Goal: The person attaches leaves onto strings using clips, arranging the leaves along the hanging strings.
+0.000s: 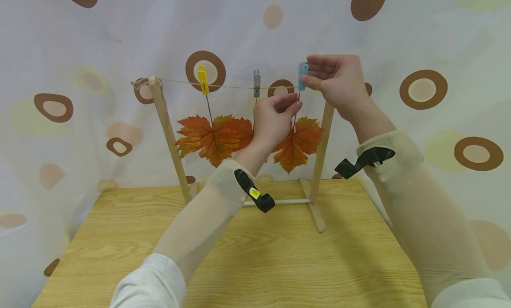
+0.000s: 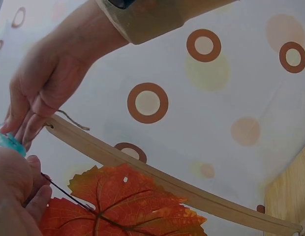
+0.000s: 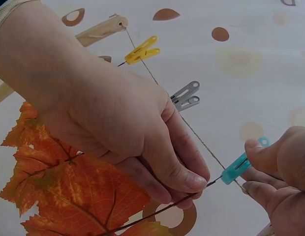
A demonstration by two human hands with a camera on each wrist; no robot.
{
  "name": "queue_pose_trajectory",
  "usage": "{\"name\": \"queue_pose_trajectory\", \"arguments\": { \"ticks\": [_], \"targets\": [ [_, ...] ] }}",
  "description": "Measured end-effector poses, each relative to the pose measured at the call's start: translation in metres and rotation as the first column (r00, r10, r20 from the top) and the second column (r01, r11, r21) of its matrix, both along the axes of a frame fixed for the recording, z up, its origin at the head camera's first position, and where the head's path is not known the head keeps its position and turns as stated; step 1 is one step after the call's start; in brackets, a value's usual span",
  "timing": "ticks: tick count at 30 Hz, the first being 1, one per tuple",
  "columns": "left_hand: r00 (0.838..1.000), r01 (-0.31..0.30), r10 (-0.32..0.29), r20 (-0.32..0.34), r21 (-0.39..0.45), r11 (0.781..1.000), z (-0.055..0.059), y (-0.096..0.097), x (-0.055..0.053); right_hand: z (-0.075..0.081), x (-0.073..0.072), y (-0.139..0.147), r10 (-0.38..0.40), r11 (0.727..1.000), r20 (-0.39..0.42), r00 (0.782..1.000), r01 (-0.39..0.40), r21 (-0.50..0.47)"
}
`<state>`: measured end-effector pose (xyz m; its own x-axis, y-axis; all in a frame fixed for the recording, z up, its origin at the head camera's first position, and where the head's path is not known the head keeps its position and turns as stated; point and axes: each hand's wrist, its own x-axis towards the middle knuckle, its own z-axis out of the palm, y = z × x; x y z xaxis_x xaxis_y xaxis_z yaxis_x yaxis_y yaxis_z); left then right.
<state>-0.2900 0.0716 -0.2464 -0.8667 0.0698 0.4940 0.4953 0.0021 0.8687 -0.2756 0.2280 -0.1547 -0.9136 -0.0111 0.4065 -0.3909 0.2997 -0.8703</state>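
A light blue clothespin [image 1: 303,76] sits on a thin string [image 1: 231,86] at its right part. My right hand [image 1: 346,80] grips it between thumb and fingers. Just below, my left hand [image 1: 273,121] pinches the dark stem [image 3: 160,211] of an orange maple leaf [image 1: 294,149]; the stem's end meets the clothespin's jaws in the right wrist view. Farther left on the string are a grey clothespin [image 1: 257,84] and a yellow clothespin [image 1: 203,80]. From the yellow one hangs another autumn leaf [image 1: 203,139] by its stem. My left hand partly hides what hangs from the grey one.
The string runs between two wooden posts, a left post [image 1: 169,128] and a right post [image 1: 321,155]. A white crossbar [image 1: 290,202] joins them low down, and a wooden foot [image 1: 317,215] rests on the table [image 1: 239,263]. Behind hangs a patterned curtain [image 1: 423,28].
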Motion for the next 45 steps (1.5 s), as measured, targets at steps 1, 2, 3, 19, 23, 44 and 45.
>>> {"name": "queue_pose_trajectory", "arguments": {
  "ticks": [1,2,3,19,23,44,45],
  "targets": [
    [1.000,0.004,-0.004,-0.003,0.001,1.000,0.000,-0.001,0.000,0.000,0.001,0.000,-0.003,1.000,-0.008,1.000,0.003,-0.009],
    [1.000,0.007,-0.007,-0.006,0.002,1.000,-0.001,-0.002,0.001,-0.001,0.001,0.001,0.000,1.000,-0.014,1.000,-0.001,-0.025],
    [1.000,0.009,-0.009,-0.013,0.002,1.000,-0.001,-0.003,0.001,-0.001,0.002,0.002,0.008,0.999,-0.018,1.000,-0.009,-0.049],
    [0.998,0.023,-0.022,-0.051,0.028,0.999,-0.003,-0.018,0.009,-0.011,0.019,0.012,0.108,0.969,-0.109,0.988,-0.129,-0.213],
    [0.997,0.033,-0.031,-0.067,0.034,0.999,-0.004,-0.025,0.013,-0.017,0.024,0.011,0.115,0.971,-0.110,0.987,-0.135,-0.197],
    [0.972,0.059,-0.088,-0.216,-0.140,0.988,-0.017,-0.067,0.037,-0.059,0.043,0.011,0.148,0.986,-0.183,0.972,-0.160,-0.053],
    [0.973,0.057,-0.089,-0.212,-0.150,0.987,-0.017,-0.069,0.039,-0.062,0.043,0.011,0.145,0.987,-0.184,0.972,-0.155,-0.041]
  ]
}}
